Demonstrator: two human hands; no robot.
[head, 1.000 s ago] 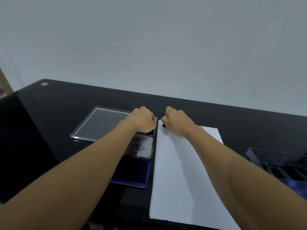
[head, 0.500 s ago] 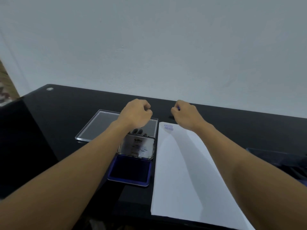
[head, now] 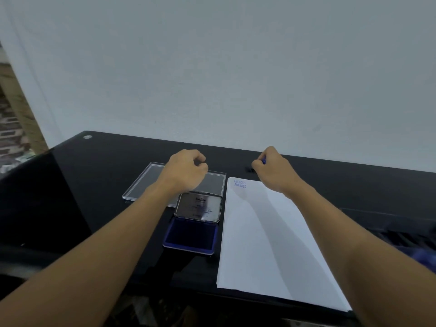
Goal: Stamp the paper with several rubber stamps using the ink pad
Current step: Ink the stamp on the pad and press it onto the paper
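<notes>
Stamp (head: 264, 160) held just past the paper's (head: 259, 232) far edge
Right hand (head: 273, 169) pinches it: probably light and rigid, best gripped by its sides. Left hand (head: 186, 169) is curled, apparently empty.

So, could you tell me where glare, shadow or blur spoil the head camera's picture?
Head view: glare on the open ink pad lid washes out its small print; the right forearm throws a soft shadow across the paper; the dark tray at the right edge is smeared by blur; the AMENDED print is legible.
</notes>
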